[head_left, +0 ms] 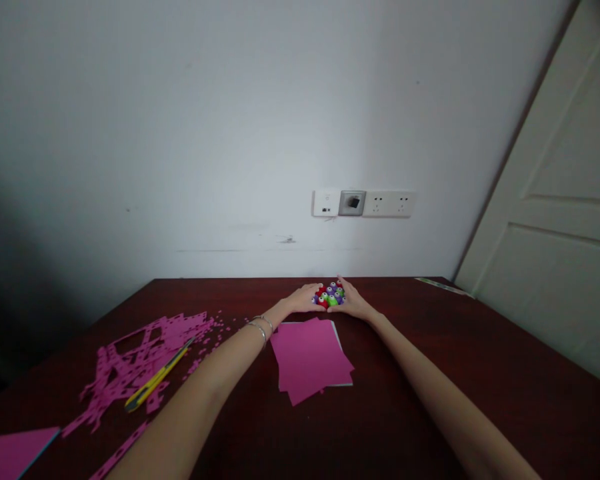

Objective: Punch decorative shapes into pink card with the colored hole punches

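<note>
Near the far side of the table, a tight cluster of small red, green and purple craft paper punches (pixel 332 296) with white round spots sits between my hands. My left hand (pixel 306 298) curves around its left side, fingers pressed against it. From the right, my right hand (pixel 352 300) cups the other side, its thumb at the front. Both hands touch the cluster and partly cover its edges. Closer to me, between my forearms, lies a loose stack of pink paper sheets (pixel 311 360), turned at differing angles, with a pale sheet edge showing beneath.
Left of my left arm are perforated pink paper scraps (pixel 145 353), a yellow utility knife (pixel 157 379) and tiny pink bits (pixel 215 333). Another pink sheet (pixel 15 453) lies at the near left corner. A thin patterned strip (pixel 445 287) is at the far right, before the wall sockets (pixel 389 204).
</note>
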`<state>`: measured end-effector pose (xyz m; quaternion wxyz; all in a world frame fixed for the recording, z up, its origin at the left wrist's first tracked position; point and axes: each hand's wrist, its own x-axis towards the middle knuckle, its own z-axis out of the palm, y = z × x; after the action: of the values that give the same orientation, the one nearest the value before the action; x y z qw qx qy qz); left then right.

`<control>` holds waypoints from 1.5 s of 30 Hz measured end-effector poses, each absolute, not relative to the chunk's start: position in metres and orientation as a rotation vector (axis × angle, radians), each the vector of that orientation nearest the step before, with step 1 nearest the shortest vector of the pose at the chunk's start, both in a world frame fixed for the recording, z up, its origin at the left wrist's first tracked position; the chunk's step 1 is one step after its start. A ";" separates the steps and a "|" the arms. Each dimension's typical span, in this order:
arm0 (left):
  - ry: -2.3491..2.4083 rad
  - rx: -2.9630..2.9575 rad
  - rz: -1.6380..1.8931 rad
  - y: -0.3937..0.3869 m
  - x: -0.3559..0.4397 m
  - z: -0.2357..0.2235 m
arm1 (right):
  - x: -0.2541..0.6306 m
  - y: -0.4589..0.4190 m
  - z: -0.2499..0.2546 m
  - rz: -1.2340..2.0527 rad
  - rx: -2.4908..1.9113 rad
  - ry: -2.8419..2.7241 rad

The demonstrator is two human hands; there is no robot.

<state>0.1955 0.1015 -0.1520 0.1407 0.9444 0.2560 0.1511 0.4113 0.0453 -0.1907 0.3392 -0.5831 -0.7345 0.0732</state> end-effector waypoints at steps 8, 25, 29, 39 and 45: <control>0.906 2.662 0.456 0.120 0.162 -0.145 | 0.379 0.076 -0.188 0.145 -1.598 -1.894; 1.297 2.262 0.710 0.093 0.134 -0.095 | 0.350 0.028 -0.142 -0.083 -1.675 -1.968; 1.081 2.306 0.377 0.072 0.121 -0.094 | 0.338 0.005 -0.130 0.029 -1.569 -2.150; 1.136 2.446 -0.066 0.021 0.126 -0.109 | 0.323 -0.014 -0.137 0.414 -1.597 -2.384; 1.298 2.433 0.015 0.018 0.122 -0.110 | 0.320 -0.014 -0.137 0.398 -1.707 -2.420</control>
<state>0.1224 0.0176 -0.1097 0.1907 0.8661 0.4620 0.0054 0.3203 -0.0136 -0.1365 0.0766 -0.5696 -0.8075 0.1328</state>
